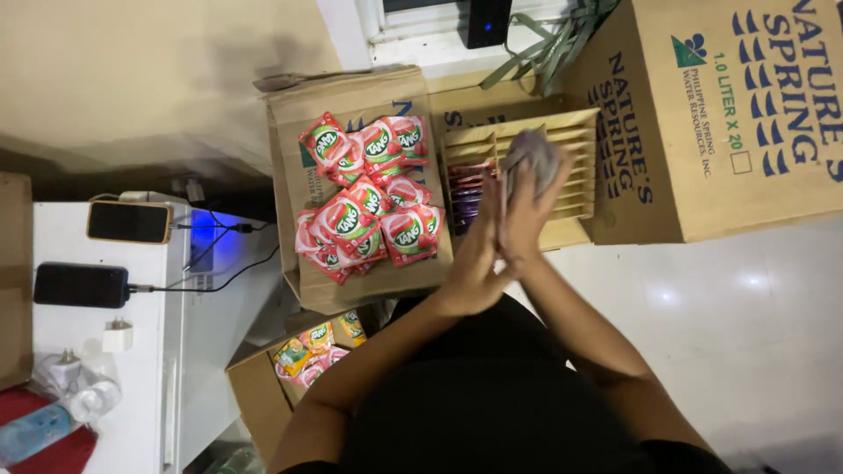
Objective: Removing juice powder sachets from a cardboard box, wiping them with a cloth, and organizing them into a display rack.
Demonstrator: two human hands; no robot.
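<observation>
My left hand (474, 254) and my right hand (525, 215) are pressed together, palms facing, above a cardboard divider tray (575, 145). Between the fingertips sits a crumpled greyish plastic wrapper (532, 154); the right hand's fingers wrap it. To the left, a pile of several red drink-powder sachets (373, 197) lies on a flattened cardboard piece (294, 158). Purple sachets (465, 189) show in the divider tray behind my hands.
A large cardboard box (729, 114) stands at the right. A small open box (263, 395) with orange and pink sachets sits below the pile. On a white table (97, 333) at left lie two phones (128, 222), chargers and a bottle (53, 421).
</observation>
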